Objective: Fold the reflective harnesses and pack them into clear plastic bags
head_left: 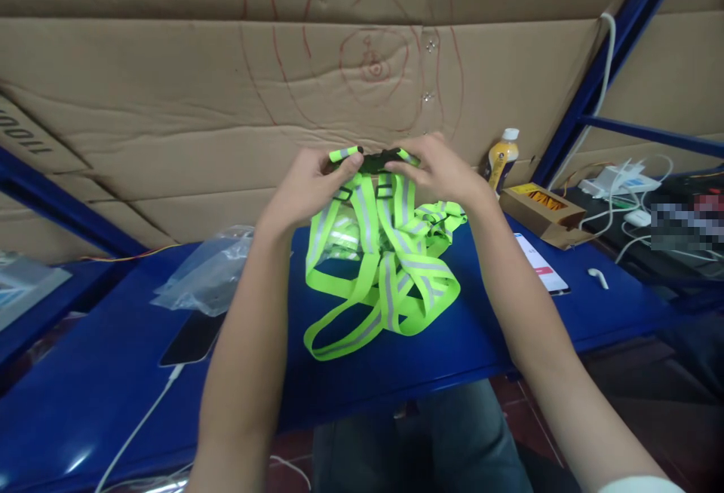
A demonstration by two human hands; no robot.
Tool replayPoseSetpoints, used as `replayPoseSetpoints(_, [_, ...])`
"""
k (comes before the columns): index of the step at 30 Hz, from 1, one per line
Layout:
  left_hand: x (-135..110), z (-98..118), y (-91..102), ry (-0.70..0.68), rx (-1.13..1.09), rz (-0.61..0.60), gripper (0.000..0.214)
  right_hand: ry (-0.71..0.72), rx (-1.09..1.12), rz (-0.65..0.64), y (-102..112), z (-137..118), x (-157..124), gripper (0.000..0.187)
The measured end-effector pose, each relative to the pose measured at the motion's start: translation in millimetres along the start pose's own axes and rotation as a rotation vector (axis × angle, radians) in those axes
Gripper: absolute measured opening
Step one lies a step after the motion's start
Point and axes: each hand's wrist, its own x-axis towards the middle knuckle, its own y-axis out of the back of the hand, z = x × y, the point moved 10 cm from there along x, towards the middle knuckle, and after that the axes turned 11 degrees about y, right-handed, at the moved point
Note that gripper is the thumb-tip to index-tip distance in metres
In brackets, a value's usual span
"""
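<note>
A neon-yellow reflective vest [389, 289] made of straps with grey stripes hangs from my hands, its lower loops resting on the blue table [469, 357]. My left hand [311, 182] pinches the left end of its upper edge between thumb and fingers. At the other end, my right hand [438, 165] has its fingers closed on the vest too. A black part [378, 161] spans the gap between my hands, with black buckles on the straps just below. Behind the straps lies a clear packet [342, 235] with neon material in it, partly hidden. More bunched neon straps [446, 218] lie to the right.
Left are a clear plastic bag [207, 274] and a dark phone [191, 338] on a cable. To the right stand a yellow bottle [502, 157] and an open carton [543, 214], near a lit phone [540, 265] and a white earbud [598, 277]. Cardboard [170, 93] walls the back.
</note>
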Motion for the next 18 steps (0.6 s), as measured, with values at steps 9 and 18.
replayPoseSetpoints(9, [0.6, -5.4, 10.0, 0.045, -0.272, -0.058, 0.047, 0.139, 0.143, 0.059, 9.2, -33.6, 9.3, 0.048])
replayPoseSetpoints(18, [-4.1, 6.3, 16.2, -0.086, -0.033, 0.020, 0.047, 0.059, 0.307, -0.091, -0.5, -16.7, -2.3, 0.050])
